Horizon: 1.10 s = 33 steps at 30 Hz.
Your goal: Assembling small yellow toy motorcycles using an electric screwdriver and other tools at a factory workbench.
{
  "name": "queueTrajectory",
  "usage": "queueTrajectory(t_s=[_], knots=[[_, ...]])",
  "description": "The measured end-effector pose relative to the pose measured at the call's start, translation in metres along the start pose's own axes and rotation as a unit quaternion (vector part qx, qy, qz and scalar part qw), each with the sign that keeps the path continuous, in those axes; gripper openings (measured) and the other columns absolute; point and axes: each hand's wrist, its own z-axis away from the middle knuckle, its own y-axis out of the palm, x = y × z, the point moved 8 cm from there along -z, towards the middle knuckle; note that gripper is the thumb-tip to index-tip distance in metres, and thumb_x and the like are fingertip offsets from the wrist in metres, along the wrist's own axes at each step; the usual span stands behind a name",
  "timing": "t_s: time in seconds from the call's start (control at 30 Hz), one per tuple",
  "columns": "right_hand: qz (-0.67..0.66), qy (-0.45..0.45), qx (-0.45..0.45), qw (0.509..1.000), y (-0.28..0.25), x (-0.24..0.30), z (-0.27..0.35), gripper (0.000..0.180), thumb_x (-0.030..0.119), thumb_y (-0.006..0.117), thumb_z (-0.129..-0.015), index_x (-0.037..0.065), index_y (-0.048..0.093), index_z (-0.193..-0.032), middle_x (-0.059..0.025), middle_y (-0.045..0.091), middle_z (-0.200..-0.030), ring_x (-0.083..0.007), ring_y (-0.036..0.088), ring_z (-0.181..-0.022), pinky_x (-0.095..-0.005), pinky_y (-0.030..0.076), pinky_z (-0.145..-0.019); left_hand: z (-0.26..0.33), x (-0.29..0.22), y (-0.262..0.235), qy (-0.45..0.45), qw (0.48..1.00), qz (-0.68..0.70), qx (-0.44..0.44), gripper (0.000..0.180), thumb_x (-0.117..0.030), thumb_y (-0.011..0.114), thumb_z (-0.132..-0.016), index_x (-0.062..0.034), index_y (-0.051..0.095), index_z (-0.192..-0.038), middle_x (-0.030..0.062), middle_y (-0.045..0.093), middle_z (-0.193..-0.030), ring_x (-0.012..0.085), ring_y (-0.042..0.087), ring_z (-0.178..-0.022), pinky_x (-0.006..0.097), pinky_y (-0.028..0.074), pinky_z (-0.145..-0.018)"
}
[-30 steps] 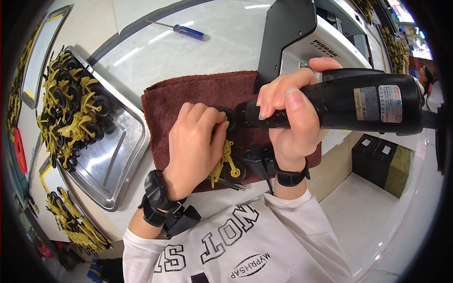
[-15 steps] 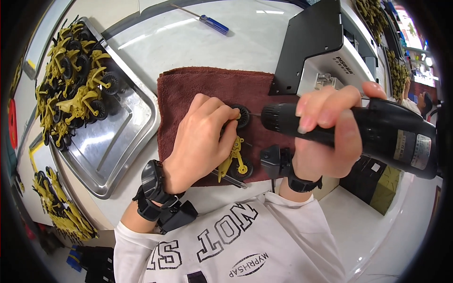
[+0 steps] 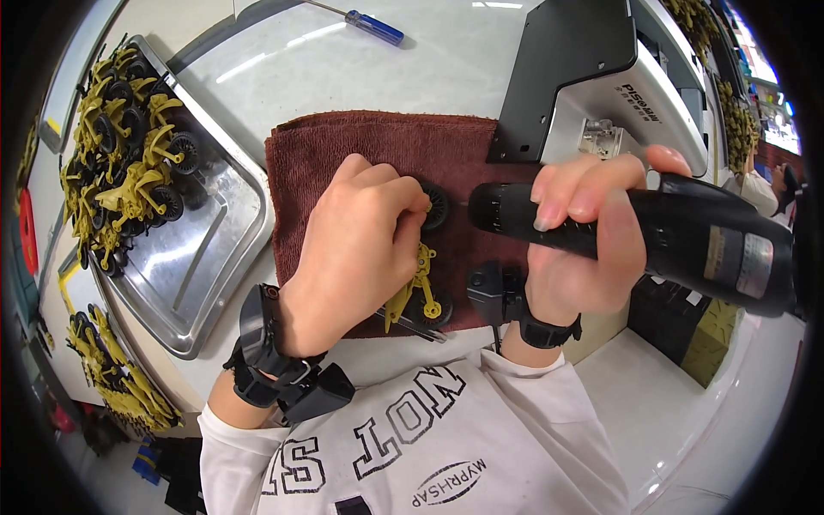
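My left hand (image 3: 356, 240) is closed on a small yellow toy motorcycle (image 3: 419, 276) with black spoked wheels, pinching it by the upper wheel (image 3: 436, 208). The toy rests over a folded brown cloth (image 3: 300, 163), and my fingers cover part of it. My right hand (image 3: 592, 232) wraps round a black electric screwdriver (image 3: 687, 232) lying nearly level. Its thin bit points left at the upper wheel, and whether it touches there I cannot tell. Beside the lower wheel, a pair of metal tweezers (image 3: 416, 328) lies at the cloth's near edge.
A metal tray (image 3: 225, 296) on the left holds a heap of similar yellow toys (image 3: 129, 163); more toys (image 3: 120, 369) lie nearer me. A blue-handled screwdriver (image 3: 375, 27) sits at the back. A black and white machine (image 3: 618, 94), probably a screw feeder, stands right of the cloth.
The whole view has shifted slightly. My left hand keeps its pinch at the wheel, and my right hand still grips the electric screwdriver. Little else differs.
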Motion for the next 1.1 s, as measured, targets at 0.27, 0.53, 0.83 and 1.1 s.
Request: queueTrajectory(t_s=[0.27, 0.53, 0.83, 1.1], knots=[[-0.029, -0.006, 0.014, 0.999, -0.005, -0.005, 0.002, 0.046, 0.009, 0.047, -0.082, 0.002, 0.033, -0.125, -0.0060, 0.048, -0.069, -0.0179, 0.047, -0.052, -0.0345, 0.041, -0.054, -0.004, 0.008, 0.001, 0.006, 1.000, 0.020, 0.007, 0.005, 0.002, 0.064, -0.069, 0.0015, 0.062, -0.073, 0.0123, 0.056, -0.067, 0.0277, 0.053, -0.062, 0.034, 0.041, -0.055], [0.022, -0.015, -0.005, 1.000, -0.005, -0.002, 0.004, 0.046, 0.010, 0.048, -0.082, 0.002, 0.032, -0.125, -0.0059, 0.047, -0.069, -0.0180, 0.046, -0.052, -0.0346, 0.041, -0.055, 0.001, 0.008, 0.003, -0.024, 0.999, -0.013, 0.023, 0.007, -0.002, 0.063, -0.067, 0.0012, 0.063, -0.074, 0.0120, 0.059, -0.071, 0.0275, 0.056, -0.066, 0.035, 0.044, -0.059], [-0.106, -0.043, 0.096, 0.989, 0.022, 0.035, -0.011, 0.039, 0.016, 0.042, -0.085, 0.003, 0.035, -0.121, -0.0047, 0.046, -0.070, -0.0172, 0.044, -0.054, -0.0371, 0.039, -0.059, -0.001, 0.020, 0.004, -0.063, 0.994, 0.080, 0.048, 0.011, -0.004, 0.067, -0.071, 0.0027, 0.062, -0.077, 0.0102, 0.063, -0.072, 0.0180, 0.056, -0.063, 0.029, 0.044, -0.058], [0.015, -0.040, 0.163, 0.986, 0.044, 0.019, -0.011, 0.041, 0.015, 0.044, -0.083, 0.001, 0.033, -0.119, -0.0052, 0.048, -0.071, -0.0174, 0.046, -0.053, -0.0371, 0.040, -0.059, 0.004, 0.026, 0.003, -0.051, 0.996, 0.078, 0.002, 0.011, -0.007, 0.070, -0.068, 0.0010, 0.063, -0.072, 0.0109, 0.063, -0.070, 0.0246, 0.058, -0.061, 0.031, 0.044, -0.056]])
